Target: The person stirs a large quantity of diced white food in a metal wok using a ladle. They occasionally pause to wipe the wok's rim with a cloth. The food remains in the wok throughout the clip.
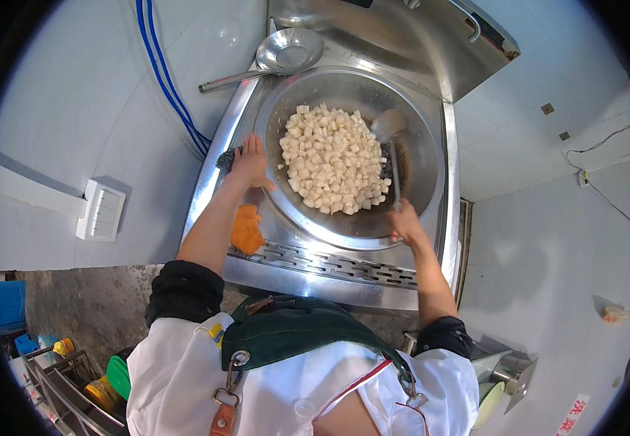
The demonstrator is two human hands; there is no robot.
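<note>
A wide steel wok (425,174) is set into the stainless stove top, with a heap of pale white cubes (333,160) filling its left and middle. My right hand (406,223) is wrapped around the handle of a ladle (389,125), at the wok's near right edge. The ladle's bowl lies against the far right inner wall, beside the cubes. My left hand (252,166) rests at the wok's left rim with its fingers stretched out, holding nothing. Just left of those fingers lies a dark scouring pad (225,161). An orange cloth (247,229) sits below my left wrist.
A perforated strainer (290,51) with a long handle lies behind the wok at the far left. A slotted drain grate (322,263) runs along the stove's front. Blue hoses (166,87) hang on the left wall. A metal rack (61,389) stands at the lower left.
</note>
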